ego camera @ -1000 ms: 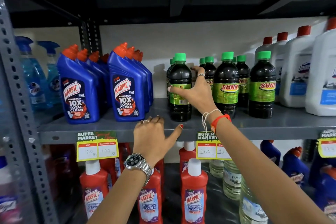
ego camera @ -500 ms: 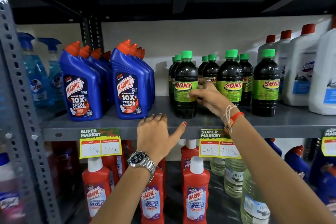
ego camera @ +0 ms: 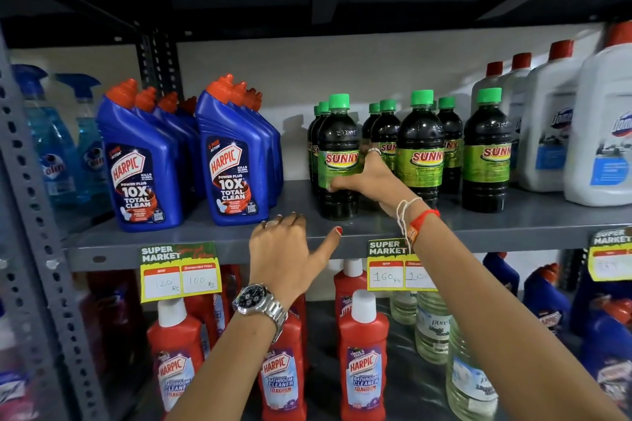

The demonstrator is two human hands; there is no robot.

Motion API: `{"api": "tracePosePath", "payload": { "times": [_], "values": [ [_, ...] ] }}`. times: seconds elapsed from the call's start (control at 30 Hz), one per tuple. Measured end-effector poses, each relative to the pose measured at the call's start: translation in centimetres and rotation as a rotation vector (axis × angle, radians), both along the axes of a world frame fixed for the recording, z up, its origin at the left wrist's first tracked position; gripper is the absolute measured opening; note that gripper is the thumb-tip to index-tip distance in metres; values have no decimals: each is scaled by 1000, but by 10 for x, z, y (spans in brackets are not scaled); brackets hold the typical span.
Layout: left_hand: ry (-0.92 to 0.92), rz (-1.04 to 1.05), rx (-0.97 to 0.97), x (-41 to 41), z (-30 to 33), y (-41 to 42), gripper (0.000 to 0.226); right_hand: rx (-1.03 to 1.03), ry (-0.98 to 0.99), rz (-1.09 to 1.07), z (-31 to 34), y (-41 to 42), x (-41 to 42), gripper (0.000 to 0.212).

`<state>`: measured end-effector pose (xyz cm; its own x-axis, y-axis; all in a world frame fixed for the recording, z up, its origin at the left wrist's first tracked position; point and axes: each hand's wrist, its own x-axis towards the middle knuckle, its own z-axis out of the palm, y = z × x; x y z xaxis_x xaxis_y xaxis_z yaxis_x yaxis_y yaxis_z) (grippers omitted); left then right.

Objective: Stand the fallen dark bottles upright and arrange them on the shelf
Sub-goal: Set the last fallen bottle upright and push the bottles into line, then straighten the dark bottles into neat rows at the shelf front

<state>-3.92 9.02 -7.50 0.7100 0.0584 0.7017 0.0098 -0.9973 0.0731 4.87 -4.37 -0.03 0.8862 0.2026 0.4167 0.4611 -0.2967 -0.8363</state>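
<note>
Right hand (ego camera: 367, 178) grips dark bottle (ego camera: 338, 161), fingers hidden

Grey metal shelf (ego camera: 547, 225): upright dark bottles (ego camera: 485, 150), blue Harpic bottles (ego camera: 140, 167), white jugs (ego camera: 602, 133), seemingly spray bottles (ego camera: 51, 147) far left.

A shop aisle for cleaning goods: a grey metal shelf (ego camera: 513, 229) carries yellow "SUPER MARKET" price tags (ego camera: 179, 272) at 7 o'clock and 5 o'clock, with rows of identical blue Harpic bottles (ego camera: 140, 171) at 9 o'clock.
</note>
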Motion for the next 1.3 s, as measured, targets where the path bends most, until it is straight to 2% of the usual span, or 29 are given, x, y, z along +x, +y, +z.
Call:
{"api": "tracePosePath", "payload": {
  "times": [0.07,0.13,0.17,0.23,0.33,0.4,0.47,0.57,0.67,0.83,1.03,1.3],
  "values": [
    [-11,6,5,1,0,0,77,9,-13,10,-1,-5,-2,56],
    [-23,16,15,1,0,0,77,20,-64,-42,-2,-16,-7,84],
    [-23,19,18,1,0,0,78,61,-95,-63,-4,-23,-12,85],
    [-1,16,14,0,1,0,82,184,-178,-102,-12,-41,-23,68],
    [95,-6,-9,-1,7,0,89,295,-322,-315,-28,-71,-33,42],
    [177,-19,-59,-1,14,-2,87,336,-341,-462,-35,-90,-28,37],
    [181,-68,-192,-1,25,-7,85,307,-318,-529,-38,-106,-21,37],
    [147,-239,-477,14,44,-14,85,133,-262,-474,-37,-122,-10,60],
    [242,-419,-762,39,61,-21,93,-10,-113,-292,-33,-132,5,93],
    [293,-523,-926,49,56,-24,63,-77,6,-118,-35,-138,25,106],
    [281,-522,-984,49,49,-24,61,-204,-54,-84,-30,-136,26,85],
    [282,-481,-971,52,51,-28,63,-234,-79,-143,-28,-126,28,73]
  ]
}}
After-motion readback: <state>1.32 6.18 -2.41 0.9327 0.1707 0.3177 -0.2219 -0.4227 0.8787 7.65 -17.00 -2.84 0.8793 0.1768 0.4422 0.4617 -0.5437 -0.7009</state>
